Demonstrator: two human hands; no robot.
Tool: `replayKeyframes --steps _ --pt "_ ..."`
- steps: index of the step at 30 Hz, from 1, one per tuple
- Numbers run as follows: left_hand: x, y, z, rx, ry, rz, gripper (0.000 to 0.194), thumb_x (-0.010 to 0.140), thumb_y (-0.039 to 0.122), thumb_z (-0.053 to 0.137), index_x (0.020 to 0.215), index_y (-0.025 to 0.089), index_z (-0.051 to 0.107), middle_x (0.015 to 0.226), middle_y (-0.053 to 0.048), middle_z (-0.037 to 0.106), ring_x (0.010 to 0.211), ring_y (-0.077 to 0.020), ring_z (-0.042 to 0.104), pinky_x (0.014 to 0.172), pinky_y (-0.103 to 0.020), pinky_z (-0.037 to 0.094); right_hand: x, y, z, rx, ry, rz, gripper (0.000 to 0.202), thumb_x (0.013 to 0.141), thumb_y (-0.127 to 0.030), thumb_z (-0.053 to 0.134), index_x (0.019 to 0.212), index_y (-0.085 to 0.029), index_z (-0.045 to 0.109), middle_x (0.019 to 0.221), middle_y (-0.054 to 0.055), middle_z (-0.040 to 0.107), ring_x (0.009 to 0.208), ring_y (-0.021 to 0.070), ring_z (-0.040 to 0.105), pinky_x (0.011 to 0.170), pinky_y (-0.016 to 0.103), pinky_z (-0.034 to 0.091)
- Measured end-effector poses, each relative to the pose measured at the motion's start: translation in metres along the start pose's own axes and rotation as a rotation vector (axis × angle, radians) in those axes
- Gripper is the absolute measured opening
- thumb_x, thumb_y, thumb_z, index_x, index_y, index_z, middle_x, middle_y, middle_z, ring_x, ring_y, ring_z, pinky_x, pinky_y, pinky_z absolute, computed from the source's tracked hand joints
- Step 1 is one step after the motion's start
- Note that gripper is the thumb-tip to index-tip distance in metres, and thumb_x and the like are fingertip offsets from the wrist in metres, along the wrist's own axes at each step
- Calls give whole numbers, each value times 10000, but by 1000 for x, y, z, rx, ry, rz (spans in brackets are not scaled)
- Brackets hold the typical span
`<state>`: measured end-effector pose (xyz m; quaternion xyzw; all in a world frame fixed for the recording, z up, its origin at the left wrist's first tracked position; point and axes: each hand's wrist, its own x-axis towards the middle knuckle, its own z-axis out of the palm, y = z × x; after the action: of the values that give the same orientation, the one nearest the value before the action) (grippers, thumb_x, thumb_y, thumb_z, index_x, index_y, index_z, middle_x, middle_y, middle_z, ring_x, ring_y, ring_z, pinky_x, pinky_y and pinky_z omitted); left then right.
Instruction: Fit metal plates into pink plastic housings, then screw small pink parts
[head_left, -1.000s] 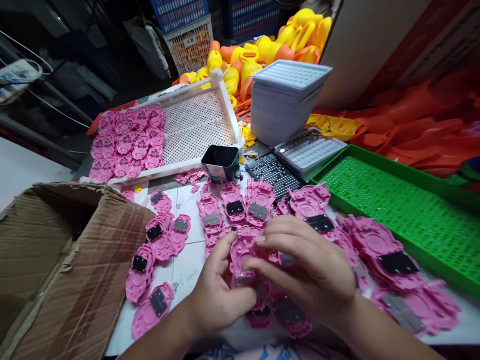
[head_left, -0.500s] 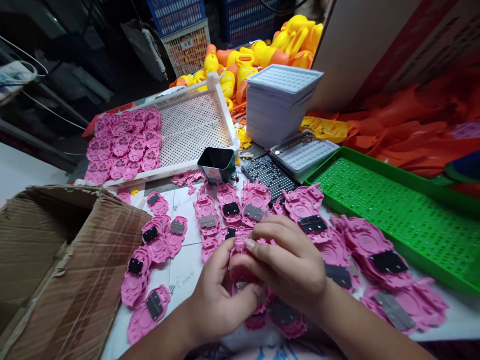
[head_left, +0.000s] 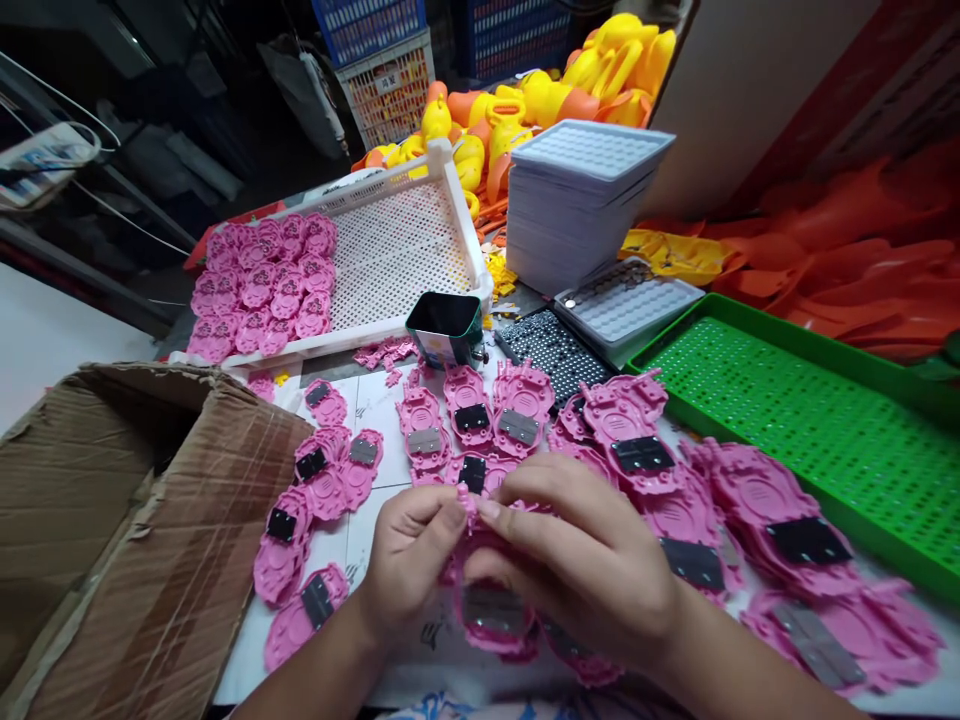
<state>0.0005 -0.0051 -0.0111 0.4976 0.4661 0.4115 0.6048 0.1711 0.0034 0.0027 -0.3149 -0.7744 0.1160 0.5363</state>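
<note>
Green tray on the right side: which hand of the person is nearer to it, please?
The right hand. It is left of the green tray, with pink shells between them. The left hand is farther left, beyond the right hand.

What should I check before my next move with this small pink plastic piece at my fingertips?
1. Left hand pinching the small pink plastic piece: ok.
2. Right hand touching it at the fingertips: ok. Firmly gripping it: cannot tell.
3. Dark green square-sided plastic cup standing upright: ok.
4. Cup's contents: cannot tell, the inside is too dark.
5. Pink plastic shells at the right lying apart: not ok, they overlap.
6. Pink flower-edged parts within the white perforated tray: ok, grouped at its left.
</note>
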Motion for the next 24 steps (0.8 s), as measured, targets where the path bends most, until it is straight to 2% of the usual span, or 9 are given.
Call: replayKeyframes --steps 4,6,10,13,18,21,24 --pt "-2 0 -5 82 69 80 426 858 440 573 550 146 548 549 14 408 528 -97 364 508 -218 332 1 -2 -2 -3 7 43 124 833 -134 604 949 -97 625 839 96 689 772 161 628 697 306 553" --pt "-2 0 -5 65 63 77 384 859 414 581 588 144 597 570 1 459 550 -106 403 535 -221 368 0 -1 -1 -57 20 21 122 826 -112 599 943 -92 626 845 106 701 780 169 643 704 313 562" --pt "-3 2 2 -124 38 29 243 873 387 578 889 176 698 743 -38 621 676 -133 539 669 -232 463 -3 2 1 -233 16 -49 142 827 -129 600 963 -113 635 892 123 719 827 207 661 696 358 571" --pt "-3 6 9 -248 16 30 260 831 402 634 994 204 677 801 -37 640 711 -135 574 671 -224 489 -4 1 2 -263 -26 -34 163 844 -142 573 997 -125 628 941 126 718 861 212 663 709 365 577" --pt "-5 10 9 -318 76 15 172 819 346 666 800 175 661 686 9 593 592 -63 511 578 -133 447 1 -6 -2 37 -123 81 228 866 -278 585 1035 -129 617 1004 131 692 936 179 659 785 288 579" --pt "-5 11 8 -466 -11 0 209 806 386 671 801 180 635 579 35 541 476 -38 454 489 -112 415 5 -7 -9 174 -106 110 268 888 -339 554 1058 -137 603 1007 123 692 950 148 664 815 235 569" --pt "-3 11 7 -517 -101 16 225 836 400 626 803 178 618 567 20 573 435 -47 493 459 -130 443 7 -6 -15 189 -73 126 222 908 -305 516 1015 -135 612 945 107 698 899 130 672 798 210 563"
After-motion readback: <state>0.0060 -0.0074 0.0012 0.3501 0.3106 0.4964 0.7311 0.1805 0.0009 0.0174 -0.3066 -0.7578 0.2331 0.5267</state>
